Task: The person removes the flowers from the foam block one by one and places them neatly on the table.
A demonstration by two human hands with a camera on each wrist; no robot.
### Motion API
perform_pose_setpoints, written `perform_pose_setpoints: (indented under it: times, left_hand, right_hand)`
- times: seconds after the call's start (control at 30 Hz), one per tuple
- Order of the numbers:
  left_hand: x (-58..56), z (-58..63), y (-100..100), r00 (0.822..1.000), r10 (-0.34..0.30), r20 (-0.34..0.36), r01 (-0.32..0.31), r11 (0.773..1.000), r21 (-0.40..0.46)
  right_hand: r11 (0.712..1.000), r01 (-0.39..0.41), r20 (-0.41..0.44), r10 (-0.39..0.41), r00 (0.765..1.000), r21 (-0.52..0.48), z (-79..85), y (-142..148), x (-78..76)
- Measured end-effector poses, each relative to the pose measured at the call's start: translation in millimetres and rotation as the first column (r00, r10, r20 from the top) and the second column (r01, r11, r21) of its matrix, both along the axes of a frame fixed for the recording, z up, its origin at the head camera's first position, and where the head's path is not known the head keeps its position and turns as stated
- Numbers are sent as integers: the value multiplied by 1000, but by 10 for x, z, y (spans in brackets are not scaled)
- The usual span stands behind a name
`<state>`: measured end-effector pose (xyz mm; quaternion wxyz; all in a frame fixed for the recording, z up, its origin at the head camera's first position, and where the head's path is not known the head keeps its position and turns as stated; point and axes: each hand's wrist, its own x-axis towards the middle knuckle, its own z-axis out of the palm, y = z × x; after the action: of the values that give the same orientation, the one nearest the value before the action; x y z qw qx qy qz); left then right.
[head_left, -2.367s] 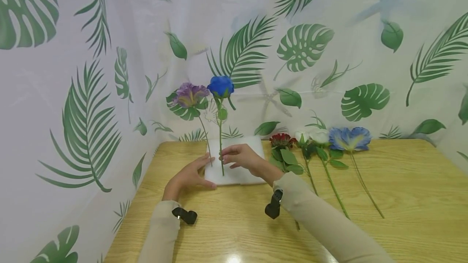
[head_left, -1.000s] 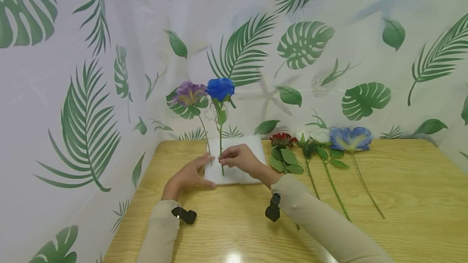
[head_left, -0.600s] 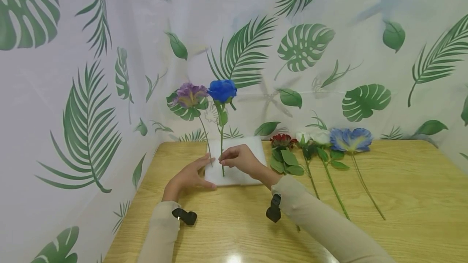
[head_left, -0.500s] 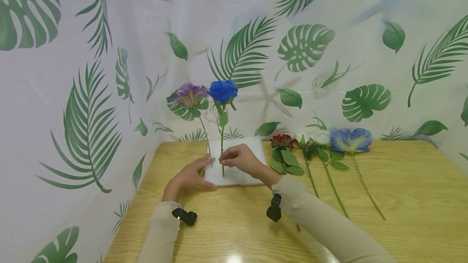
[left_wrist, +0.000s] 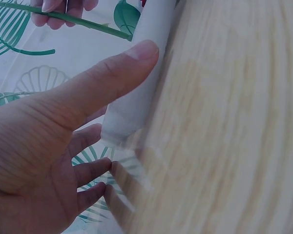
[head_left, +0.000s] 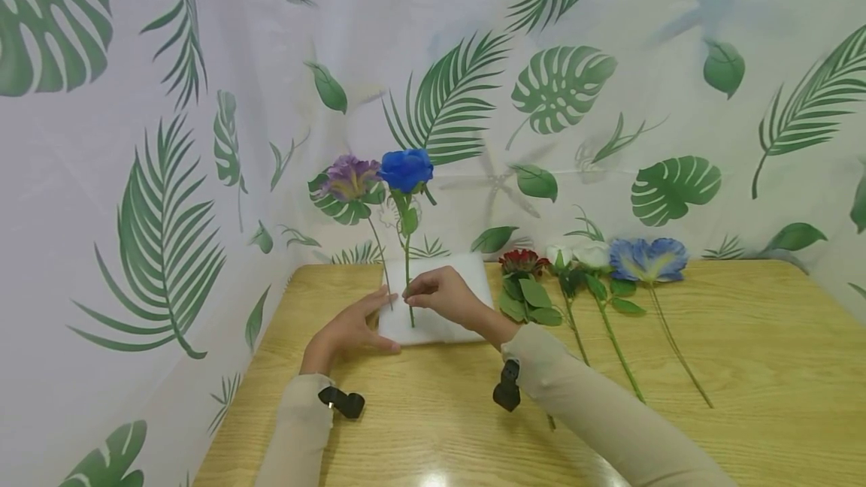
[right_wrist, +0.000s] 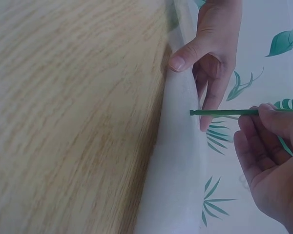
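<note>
Between thumb and fingertips, my right hand (head_left: 449,299) pinches the green stem of a blue rose (head_left: 406,170). The rose stands nearly upright, its stem's lower end (right_wrist: 193,112) at the surface of a white foam block (head_left: 463,328). My left hand (head_left: 346,333) rests against the block's left corner with fingers spread, its thumb along the front edge in the left wrist view. Just left of the rose, a purple flower (head_left: 352,177) stands on a thin, slightly tilted stem rising from the block, close to my left fingertips.
Right of the block lie a red flower (head_left: 524,260), white roses (head_left: 590,252) and a blue-violet flower (head_left: 648,258), their stems pointing toward me on the wooden table (head_left: 419,412). A leaf-printed curtain (head_left: 582,13) hangs behind and at the left.
The blue rose's head has swayed slightly and turned, and lately leans a little left. My right fingers have drawn closer around its stem. My left hand has stayed in place.
</note>
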<state>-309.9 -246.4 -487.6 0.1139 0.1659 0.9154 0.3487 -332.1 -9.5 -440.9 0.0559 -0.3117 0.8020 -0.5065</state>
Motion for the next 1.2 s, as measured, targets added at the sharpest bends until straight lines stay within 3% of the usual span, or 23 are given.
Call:
perform_pose_setpoints:
  times: [0.37, 0.93, 1.2]
  left_hand:
    - [0, 12, 12, 1000, -11, -9, 11, 1000, -1]
    - [-1, 31, -20, 1000, -14, 16, 15, 1000, -11]
    - [-12, 27, -20, 1000, -11, 15, 12, 1000, -9]
  right_hand:
    - [1000, 30, -37, -29, 999, 6, 3, 0, 21]
    - [996, 85, 48, -83, 995, -37, -22, -3, 71]
    - [996, 69, -2, -69, 998, -50, -12, 4, 60]
